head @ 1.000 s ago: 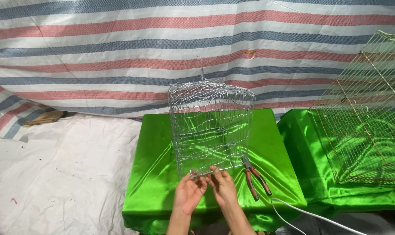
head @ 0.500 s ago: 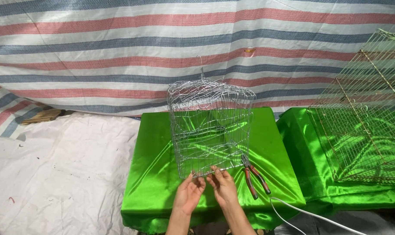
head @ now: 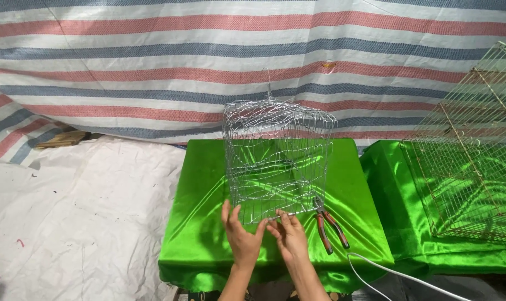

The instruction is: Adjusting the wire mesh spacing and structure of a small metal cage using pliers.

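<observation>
- White cable (head: 398, 272) is running across the bottom right corner, just off the front edge of the near green cloth (head: 197, 234).
- Left hand (head: 243, 237) is reaching up from the bottom edge, fingers spread and pointing up, fingertips touching the lower front edge of the wire cage (head: 275, 156).
- Right hand (head: 291, 237) is sitting just beside the left one, fingertips pinching a wire at the cage's bottom front edge (exact wire too fine to tell).
- Red-handled pliers (head: 328, 228) are lying on the cloth just right of the right hand, handles pointing toward the viewer, jaws near the cage's right bottom corner.
- Wire cage is standing upright in the middle of the near cloth-covered table, silver, boxy, a bit dented on top, with a wire hook sticking up.
- Second green cloth (head: 392, 184) is covering a surface at right, carrying a larger brass-coloured wire cage (head: 476, 161), tilted, well apart from both hands.
- White sheet (head: 80, 212) is lying on the left.
- Striped tarp (head: 208, 56) is hanging behind everything (red, blue and white bands).
</observation>
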